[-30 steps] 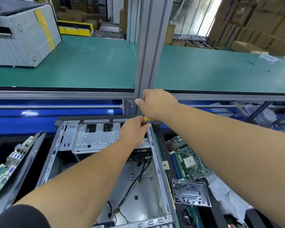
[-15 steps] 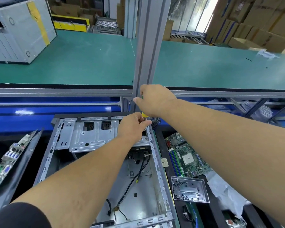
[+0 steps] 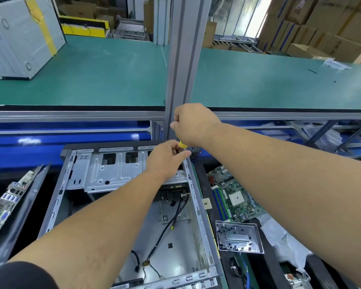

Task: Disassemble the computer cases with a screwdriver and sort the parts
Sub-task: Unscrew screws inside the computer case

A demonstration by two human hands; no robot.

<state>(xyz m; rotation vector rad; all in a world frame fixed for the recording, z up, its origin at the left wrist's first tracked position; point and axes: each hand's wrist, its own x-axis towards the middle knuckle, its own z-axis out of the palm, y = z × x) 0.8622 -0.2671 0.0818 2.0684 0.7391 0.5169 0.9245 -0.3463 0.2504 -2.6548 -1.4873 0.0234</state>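
Observation:
An open grey computer case (image 3: 56,197) lies flat before me, its drive cage (image 3: 113,172) at the far end and black cables (image 3: 175,215) loose on its floor. My right hand (image 3: 194,124) is closed around a screwdriver above the case's far right corner; only the yellow part of the screwdriver's handle (image 3: 183,144) shows below the fist. My left hand (image 3: 167,157) sits just under it, fingertips pinched around the screwdriver's shaft at the cage's right end. The tip is hidden.
A green motherboard (image 3: 233,197) lies right of the case, with a clear tray of screws (image 3: 238,236) in front of it. Another board (image 3: 6,199) leans at the left. A grey upright post (image 3: 181,59) rises behind my hands. A second case (image 3: 19,38) stands on the green shelf.
Both hands stay at the case's far right corner. My right hand has lifted slightly, so more of the yellow handle shows between the two hands.

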